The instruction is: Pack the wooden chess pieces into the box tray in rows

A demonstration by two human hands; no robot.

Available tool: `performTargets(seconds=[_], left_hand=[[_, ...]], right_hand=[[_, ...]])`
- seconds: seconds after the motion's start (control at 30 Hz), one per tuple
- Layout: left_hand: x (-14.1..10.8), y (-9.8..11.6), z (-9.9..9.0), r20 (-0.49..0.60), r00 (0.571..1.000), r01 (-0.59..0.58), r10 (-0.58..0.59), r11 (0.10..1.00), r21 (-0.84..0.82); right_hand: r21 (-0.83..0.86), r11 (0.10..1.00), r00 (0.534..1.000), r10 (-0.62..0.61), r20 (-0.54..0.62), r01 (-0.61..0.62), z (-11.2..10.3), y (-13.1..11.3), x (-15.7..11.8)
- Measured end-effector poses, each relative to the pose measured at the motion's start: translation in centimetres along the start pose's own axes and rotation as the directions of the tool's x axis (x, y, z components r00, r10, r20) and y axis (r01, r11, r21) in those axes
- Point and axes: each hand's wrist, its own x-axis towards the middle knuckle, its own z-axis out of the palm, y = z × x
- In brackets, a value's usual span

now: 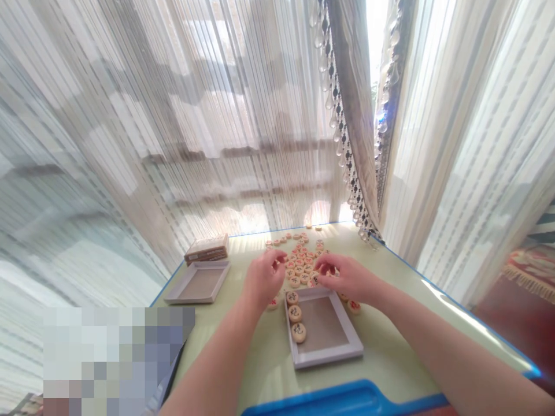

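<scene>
Round wooden Chinese chess pieces (299,269) with red and black characters lie in a loose heap between my hands. My left hand (266,274) is at the heap's left side, its fingers curved and apart, with nothing visible in them. At the heap's right side, my right hand (340,271) has its fingers bent and apart, the thumb beside a chess piece (313,281) at the near edge. Just in front of me lies a shallow white-rimmed box tray (327,359). Three black-character pieces (295,314) stand in a column along its left wall.
A second shallow box tray (191,300) sits at the left, with a closed brown box (207,248) behind it. The pale green table (390,341) has a blue edge and a blue molded recess (321,400) near me. Striped curtains (243,115) hang behind. A blurred patch covers the lower left.
</scene>
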Motion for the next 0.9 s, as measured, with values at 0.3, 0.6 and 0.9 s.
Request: performTargets(seconds=[0.3, 0.6, 0.9], left_hand=[[-0.1, -0.7, -1.2, 0.121, 0.99, 0.039, -0.07, 0.97, 0.241], [-0.1, -1.3, -2.5, 0.095, 0.968, 0.173, -0.232, 0.891, 0.419], [-0.2, -1.2, -2.3, 0.167, 0.963, 0.129, -0.21, 0.908, 0.4]], right_hand=[[-0.19, 0.969, 0.964, -0.111, 0.24, 0.159, 1.1, -0.7, -1.3], [-0.225, 0.935, 0.942, -0.214, 0.26, 0.274, 0.7, -0.6, -1.4], [-0.221, 0.931, 0.935, -0.227, 0.273, 0.291, 0.7, -0.5, -1.5]])
